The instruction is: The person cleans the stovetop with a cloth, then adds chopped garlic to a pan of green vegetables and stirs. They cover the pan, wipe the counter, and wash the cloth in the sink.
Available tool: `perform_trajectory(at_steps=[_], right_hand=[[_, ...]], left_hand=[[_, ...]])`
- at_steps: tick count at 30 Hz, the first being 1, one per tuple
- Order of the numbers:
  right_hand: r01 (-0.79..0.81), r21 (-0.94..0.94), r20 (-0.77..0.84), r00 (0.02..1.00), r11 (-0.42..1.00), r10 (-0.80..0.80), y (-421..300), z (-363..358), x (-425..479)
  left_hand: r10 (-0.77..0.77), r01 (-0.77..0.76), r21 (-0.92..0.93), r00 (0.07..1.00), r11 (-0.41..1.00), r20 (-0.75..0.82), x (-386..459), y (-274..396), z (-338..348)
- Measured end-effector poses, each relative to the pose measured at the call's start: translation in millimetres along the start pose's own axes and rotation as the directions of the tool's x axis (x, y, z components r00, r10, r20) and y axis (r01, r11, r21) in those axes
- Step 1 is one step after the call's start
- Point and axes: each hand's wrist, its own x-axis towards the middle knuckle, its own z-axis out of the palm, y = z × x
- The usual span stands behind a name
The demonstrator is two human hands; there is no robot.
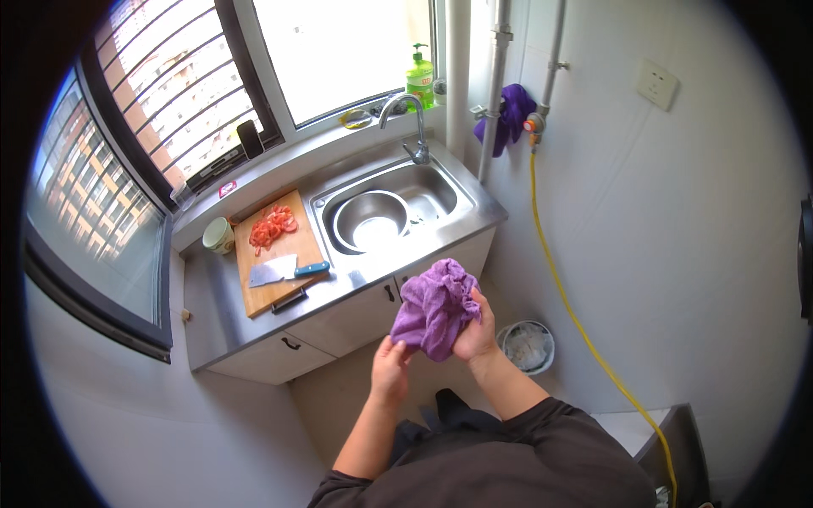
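Note:
A crumpled purple cloth (438, 308) is held up between my two hands, in front of the sink cabinet. My left hand (389, 368) pinches its lower left edge between thumb and fingers. From the right side, my right hand (477, 330) grips the bunched part, and some of its fingers are hidden behind the fabric. Beyond the cloth, a steel basin (343, 219) stands in the stainless-steel sink (444, 197). On the counter to the left, a wooden cutting board (302, 235) bears cut tomato (272, 227) and a cleaver (276, 270) with a blue handle.
A chrome faucet (419, 149) rises behind the sink; a green pump bottle (419, 79) stands on the sill. A ceramic cup (219, 236) sits left of the board. Below right is a lined trash bin (528, 346). A yellow gas hose (559, 286) runs down the wall. The window sash (95, 279) juts inward.

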Motion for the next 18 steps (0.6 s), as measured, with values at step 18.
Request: perform_trajectory(at_steps=[18], right_hand=[[-0.09, -0.24, 0.017, 0.995, 0.967, 0.097, 14.2, -0.1, 354.4]], left_hand=[[-0.026, -0.029, -0.313, 0.985, 0.949, -0.169, 324.4, 208.4, -94.2]])
